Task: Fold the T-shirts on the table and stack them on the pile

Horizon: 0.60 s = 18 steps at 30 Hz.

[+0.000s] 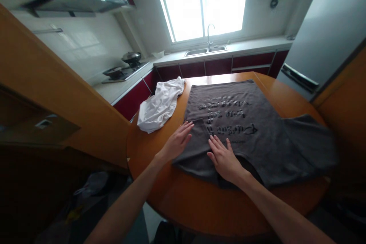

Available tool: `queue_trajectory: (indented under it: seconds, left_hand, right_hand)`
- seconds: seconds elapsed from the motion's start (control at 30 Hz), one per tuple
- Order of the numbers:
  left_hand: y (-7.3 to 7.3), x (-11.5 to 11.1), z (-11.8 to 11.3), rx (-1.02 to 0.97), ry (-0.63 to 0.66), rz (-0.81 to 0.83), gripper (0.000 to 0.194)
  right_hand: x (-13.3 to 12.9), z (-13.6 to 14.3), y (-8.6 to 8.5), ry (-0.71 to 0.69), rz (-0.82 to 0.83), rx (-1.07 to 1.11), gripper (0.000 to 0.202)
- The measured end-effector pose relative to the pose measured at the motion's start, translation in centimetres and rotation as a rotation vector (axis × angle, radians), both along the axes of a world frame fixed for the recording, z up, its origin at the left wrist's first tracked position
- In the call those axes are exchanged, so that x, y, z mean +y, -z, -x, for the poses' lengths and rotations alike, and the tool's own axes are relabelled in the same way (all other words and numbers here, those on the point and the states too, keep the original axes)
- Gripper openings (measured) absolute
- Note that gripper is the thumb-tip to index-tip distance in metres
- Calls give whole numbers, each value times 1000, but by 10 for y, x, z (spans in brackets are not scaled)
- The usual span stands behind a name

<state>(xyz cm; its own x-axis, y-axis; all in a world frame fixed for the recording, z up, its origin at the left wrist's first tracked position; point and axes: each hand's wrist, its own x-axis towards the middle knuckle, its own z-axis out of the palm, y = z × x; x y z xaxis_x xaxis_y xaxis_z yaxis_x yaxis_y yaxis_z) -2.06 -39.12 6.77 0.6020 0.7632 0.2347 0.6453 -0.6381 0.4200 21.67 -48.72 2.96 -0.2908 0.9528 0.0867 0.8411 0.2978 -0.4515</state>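
Observation:
A dark grey T-shirt (228,122) with black lettering lies spread on the wooden table, its neckline toward me. On the left, its sleeve is folded inward over the body; the other sleeve (310,141) reaches out to the right. My left hand (178,141) rests at the left edge of the folded part, fingers stretched out. Flat on the cloth near the neckline lies my right hand (224,158), its fingers extended and slightly apart. Neither hand grips the fabric.
A crumpled white cloth (161,105) lies at the table's left edge. The round wooden table (194,202) stands before a counter with a sink (204,50) and a stove (126,71) holding pans. A fridge (323,30) is at the right, an orange wooden panel (57,72) at the left.

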Motion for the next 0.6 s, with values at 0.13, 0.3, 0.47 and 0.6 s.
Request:
queue_trajectory:
  seconds: [0.13, 0.3, 0.47, 0.6]
  left_hand:
    - [8, -6, -36, 54, 9, 17, 50]
    - [25, 1, -77, 171, -93, -3, 53]
    - [54, 7, -94, 253, -174, -25, 67]
    - [75, 11, -91, 290, -165, -51, 67]
  right_hand:
    - [-2, -15, -15, 97, -45, 65, 50]
    - [-9, -58, -30, 266, -120, 240, 47]
    - [-20, -127, -30, 485, -222, 362, 44]
    - [-36, -206, -11, 760, -350, 325, 41]
